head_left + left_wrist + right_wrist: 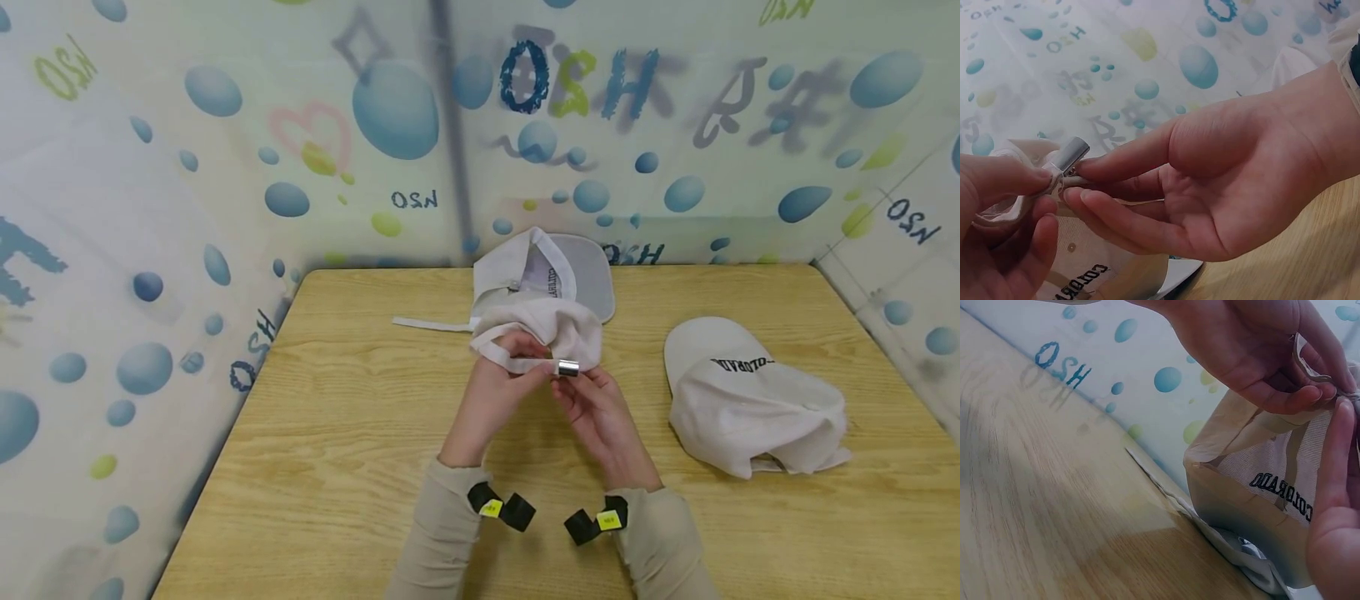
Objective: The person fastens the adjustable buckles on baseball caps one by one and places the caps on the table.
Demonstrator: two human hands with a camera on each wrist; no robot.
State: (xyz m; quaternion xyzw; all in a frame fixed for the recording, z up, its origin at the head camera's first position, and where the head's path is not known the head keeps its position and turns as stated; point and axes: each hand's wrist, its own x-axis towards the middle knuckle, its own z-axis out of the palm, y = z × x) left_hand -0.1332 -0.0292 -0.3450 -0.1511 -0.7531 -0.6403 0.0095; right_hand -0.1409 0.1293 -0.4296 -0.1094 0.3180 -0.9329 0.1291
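Observation:
Both hands work at the back strap (pixel 517 363) of a white cap (pixel 573 327), raised over the table. My left hand (pixel 495 400) pinches the strap beside its silver metal buckle (pixel 568 367), thumb on top. From the other side, my right hand (pixel 600 412) pinches the strap end with thumb and fingertips, right at the buckle (pixel 1071 154). Just behind, white cap fabric with a pale brim (pixel 588 271) shows reversed dark lettering (pixel 1282 494) inside. A loose strap (pixel 431 323) stretches left along the table. Fingers hide part of the held strap.
On the right of the wooden table (pixel 337 450) lies another white cap (pixel 757 400), its brim toward the back and dark lettering on its front. A white curtain-like wall (pixel 315 167) with blue drops borders the table at the back and left.

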